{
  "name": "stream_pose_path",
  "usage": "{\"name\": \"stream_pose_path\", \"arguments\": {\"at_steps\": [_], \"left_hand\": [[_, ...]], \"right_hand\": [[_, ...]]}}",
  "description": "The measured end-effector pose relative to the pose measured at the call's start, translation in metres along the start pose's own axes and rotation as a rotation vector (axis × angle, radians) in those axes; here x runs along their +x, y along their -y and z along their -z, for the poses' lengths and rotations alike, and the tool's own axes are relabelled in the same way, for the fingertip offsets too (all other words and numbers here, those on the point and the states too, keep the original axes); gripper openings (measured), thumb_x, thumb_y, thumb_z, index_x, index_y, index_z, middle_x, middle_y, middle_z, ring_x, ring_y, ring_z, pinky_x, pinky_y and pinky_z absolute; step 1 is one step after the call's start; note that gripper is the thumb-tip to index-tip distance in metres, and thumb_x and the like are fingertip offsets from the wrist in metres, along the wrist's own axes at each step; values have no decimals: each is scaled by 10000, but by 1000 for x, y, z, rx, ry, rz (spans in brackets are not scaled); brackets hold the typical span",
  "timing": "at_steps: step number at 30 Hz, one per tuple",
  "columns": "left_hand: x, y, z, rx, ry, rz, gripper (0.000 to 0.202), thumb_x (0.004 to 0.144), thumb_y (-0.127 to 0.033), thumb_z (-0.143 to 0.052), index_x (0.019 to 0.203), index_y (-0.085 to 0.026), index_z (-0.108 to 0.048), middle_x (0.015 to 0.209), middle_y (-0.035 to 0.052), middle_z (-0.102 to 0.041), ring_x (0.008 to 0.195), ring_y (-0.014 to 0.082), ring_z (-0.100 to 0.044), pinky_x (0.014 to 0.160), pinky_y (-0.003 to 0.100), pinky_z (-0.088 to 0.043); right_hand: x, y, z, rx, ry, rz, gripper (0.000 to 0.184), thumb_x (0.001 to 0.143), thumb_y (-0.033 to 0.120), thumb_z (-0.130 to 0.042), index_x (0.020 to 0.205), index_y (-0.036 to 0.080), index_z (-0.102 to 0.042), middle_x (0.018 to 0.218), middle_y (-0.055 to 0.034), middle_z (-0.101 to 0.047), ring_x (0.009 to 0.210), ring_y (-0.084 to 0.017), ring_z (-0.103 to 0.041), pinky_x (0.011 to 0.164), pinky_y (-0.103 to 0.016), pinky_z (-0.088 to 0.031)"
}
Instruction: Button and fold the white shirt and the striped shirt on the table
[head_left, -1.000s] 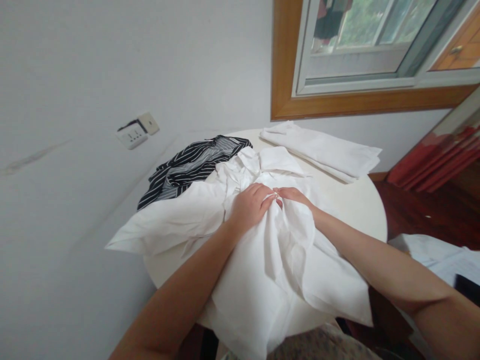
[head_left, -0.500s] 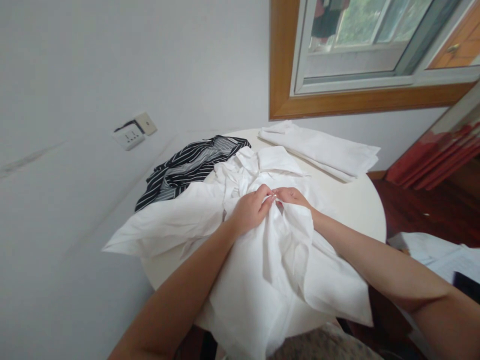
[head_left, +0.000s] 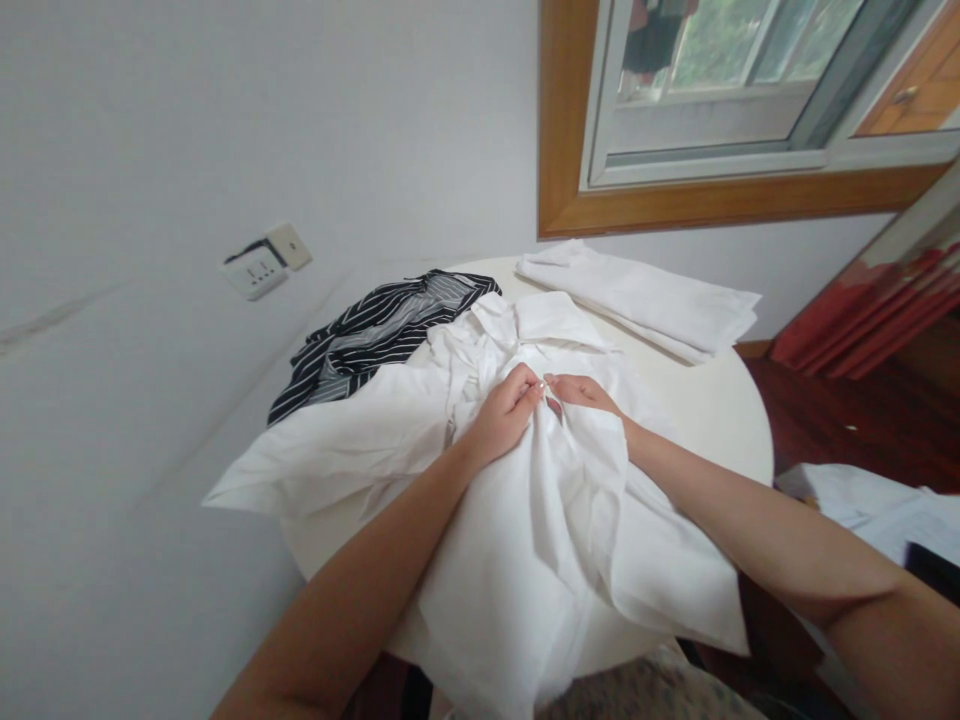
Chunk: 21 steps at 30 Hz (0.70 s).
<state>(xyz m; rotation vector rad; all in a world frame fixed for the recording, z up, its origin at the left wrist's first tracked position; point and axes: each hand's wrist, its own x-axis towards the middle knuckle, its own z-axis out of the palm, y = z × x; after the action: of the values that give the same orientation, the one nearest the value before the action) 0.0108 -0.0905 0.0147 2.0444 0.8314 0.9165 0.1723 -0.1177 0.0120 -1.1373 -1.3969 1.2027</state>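
Note:
A crumpled white shirt (head_left: 525, 540) lies spread over a round cream table (head_left: 720, 410), its collar toward the far side. My left hand (head_left: 504, 412) is closed, pinching the shirt's front edge near the collar. My right hand (head_left: 585, 395) is closed too, pinching the facing edge of the shirt. The fingertips of both hands meet at the middle of the shirt's front. The lower part of the shirt hangs off the near edge of the table.
A black-and-white striped garment (head_left: 375, 335) lies at the table's far left against the wall. A folded white cloth (head_left: 645, 298) sits at the far right under the wood-framed window (head_left: 742, 120). A wall socket (head_left: 259, 265) is to the left. Red items (head_left: 870, 325) lean at right.
My left hand's fingers curled from lying flat into a pinch on the shirt edge. Both hands stayed at the middle of the shirt front.

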Motion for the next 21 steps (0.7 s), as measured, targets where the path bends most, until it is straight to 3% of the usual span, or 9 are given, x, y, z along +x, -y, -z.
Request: {"name": "stream_pose_path", "arguments": {"at_steps": [4,9,16,21], "left_hand": [[-1,1,1,188,-42,-82,180,953,-347,-400,900,-205,-498,860,5,-627,832,145,-604,765,254,-462],[-3,2,4,424,-25,-217,183,957,-302,-389,1013,-203,-533,1009,61,-668,949,184,-639,825,289,-478],[-3,7,7,465,-100,-255,159,921,-315,-493,1006,-212,-581,962,32,-691,917,164,-658,816,269,-504],[-3,8,6,572,-120,-282,184,933,-329,-474,977,-208,-605,940,41,-702,891,177,-661,801,286,-504]], "right_hand": [[2,0,5,10,50,-27,551,744,664,-560,535,204,-339,522,58,-304,524,-81,-273,502,-255,-227],[7,0,8,60,117,-94,578,691,721,-580,537,192,-405,512,56,-343,510,-80,-292,515,-263,-241],[7,-3,8,165,83,-26,497,692,617,-658,564,177,-467,576,41,-432,578,-96,-376,575,-255,-313],[6,-3,6,182,83,-30,491,691,625,-650,586,185,-461,573,43,-436,567,-100,-377,571,-260,-330]]}}
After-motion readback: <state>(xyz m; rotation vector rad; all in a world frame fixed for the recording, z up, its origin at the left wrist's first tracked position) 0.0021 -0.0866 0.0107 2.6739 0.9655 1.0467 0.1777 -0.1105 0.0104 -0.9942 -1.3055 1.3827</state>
